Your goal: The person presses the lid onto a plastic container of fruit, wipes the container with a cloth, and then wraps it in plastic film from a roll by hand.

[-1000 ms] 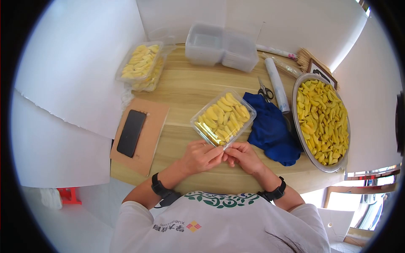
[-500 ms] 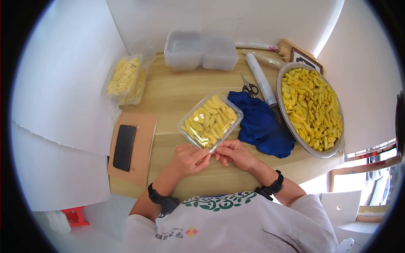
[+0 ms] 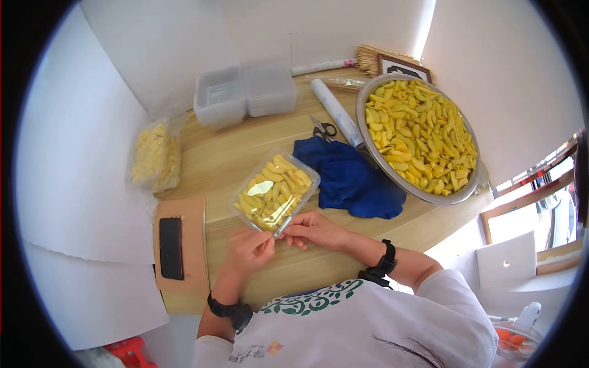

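Observation:
A clear plastic box (image 3: 274, 191) of yellow, fruit-like slices sits at an angle on the table, light glinting off its closed top. My left hand (image 3: 250, 248) pinches its near corner, thumb against fingers. Right beside it, my right hand (image 3: 314, 230) has thumb and forefinger closed on the same corner, the fingertips of both hands almost meeting. Exactly what part of the rim lies between the fingers is too small to make out. A blue cloth (image 3: 350, 181) lies crumpled just right of the box.
A large metal basin (image 3: 362, 116) heaped with yellow slices stands at the right. Stacked empty boxes (image 3: 221, 98) are at the back, filled boxes (image 3: 150, 153) at the left. Scissors (image 3: 323, 129) and a roll (image 3: 336, 112) lie behind the cloth. A phone (image 3: 171, 248) rests on cardboard (image 3: 196, 245).
The camera view has turned to the right, so the table and its things appear further left. Both hands stay at the box's near corner, with little change in their grip.

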The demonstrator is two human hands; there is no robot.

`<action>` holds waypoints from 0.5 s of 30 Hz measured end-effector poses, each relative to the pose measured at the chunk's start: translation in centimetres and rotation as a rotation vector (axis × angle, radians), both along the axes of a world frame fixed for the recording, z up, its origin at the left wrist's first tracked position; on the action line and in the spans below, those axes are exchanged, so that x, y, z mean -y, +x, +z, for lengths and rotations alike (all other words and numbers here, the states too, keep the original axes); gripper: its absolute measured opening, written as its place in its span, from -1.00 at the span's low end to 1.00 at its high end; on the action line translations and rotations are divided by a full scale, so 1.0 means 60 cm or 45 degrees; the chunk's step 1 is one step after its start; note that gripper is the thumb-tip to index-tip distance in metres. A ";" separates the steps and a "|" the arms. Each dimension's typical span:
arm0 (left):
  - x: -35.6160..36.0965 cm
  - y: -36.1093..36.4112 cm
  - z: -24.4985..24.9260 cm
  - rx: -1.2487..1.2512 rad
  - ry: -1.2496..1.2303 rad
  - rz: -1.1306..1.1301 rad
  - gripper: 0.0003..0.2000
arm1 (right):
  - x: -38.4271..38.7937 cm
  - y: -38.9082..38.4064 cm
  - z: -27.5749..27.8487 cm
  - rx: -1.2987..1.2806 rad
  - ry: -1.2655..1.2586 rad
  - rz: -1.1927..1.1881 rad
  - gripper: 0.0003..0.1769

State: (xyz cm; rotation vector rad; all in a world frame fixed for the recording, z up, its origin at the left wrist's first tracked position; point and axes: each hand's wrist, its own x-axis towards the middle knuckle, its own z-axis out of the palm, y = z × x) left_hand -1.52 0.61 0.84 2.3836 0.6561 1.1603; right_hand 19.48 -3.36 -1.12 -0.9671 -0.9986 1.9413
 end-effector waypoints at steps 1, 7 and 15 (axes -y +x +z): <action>-0.001 -0.004 0.001 -0.011 -0.023 -0.002 -0.88 | -0.001 -0.001 -0.001 0.006 -0.003 -0.030 -0.78; 0.002 0.000 0.016 -0.037 -0.070 -0.002 -0.90 | 0.000 0.001 -0.002 -0.050 -0.007 0.013 -0.79; 0.008 -0.005 0.032 -0.121 -0.083 0.056 -0.90 | -0.002 0.000 -0.008 -0.091 -0.022 -0.052 -0.79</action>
